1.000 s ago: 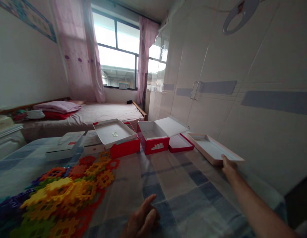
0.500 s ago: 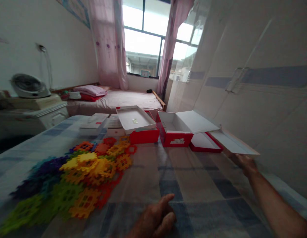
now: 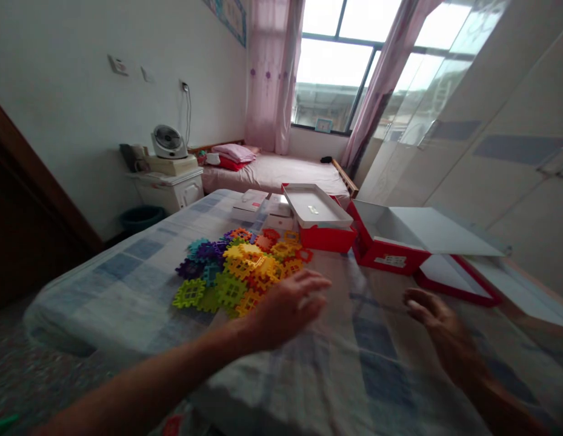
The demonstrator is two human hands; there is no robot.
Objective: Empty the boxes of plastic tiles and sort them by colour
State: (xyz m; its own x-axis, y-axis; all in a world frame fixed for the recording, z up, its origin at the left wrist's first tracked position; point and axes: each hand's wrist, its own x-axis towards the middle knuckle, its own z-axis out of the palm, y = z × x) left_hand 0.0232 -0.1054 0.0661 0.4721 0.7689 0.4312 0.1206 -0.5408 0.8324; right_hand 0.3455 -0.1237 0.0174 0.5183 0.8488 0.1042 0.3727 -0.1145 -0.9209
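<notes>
My left hand [image 3: 288, 306] hovers open over the checked bedspread [image 3: 126, 284], fingers stretched toward the right, just right of a pile of colourful interlocking plastic tiles [image 3: 236, 266]. My right hand [image 3: 438, 324] hangs above the cloth in front of the boxes, fingers loosely curled and holding nothing. A red box with a white flap open [image 3: 390, 245] stands beyond my right hand. A shallow white lid [image 3: 315, 206] rests on another red box [image 3: 326, 237]. A flat red tray [image 3: 454, 278] and a white tray [image 3: 522, 290] lie at the far right.
Flat white boxes [image 3: 249, 203] sit behind the tiles. A small fan [image 3: 168, 140] stands on a white cabinet [image 3: 169, 184] by the left wall, with a dark bin [image 3: 142, 217] on the floor. A second bed [image 3: 281, 169] lies under the window. Wardrobe doors [image 3: 490, 133] line the right side.
My right hand let go of the white tray and drew back toward the middle. My left hand rose off the bedspread and reached forward. The view swung left.
</notes>
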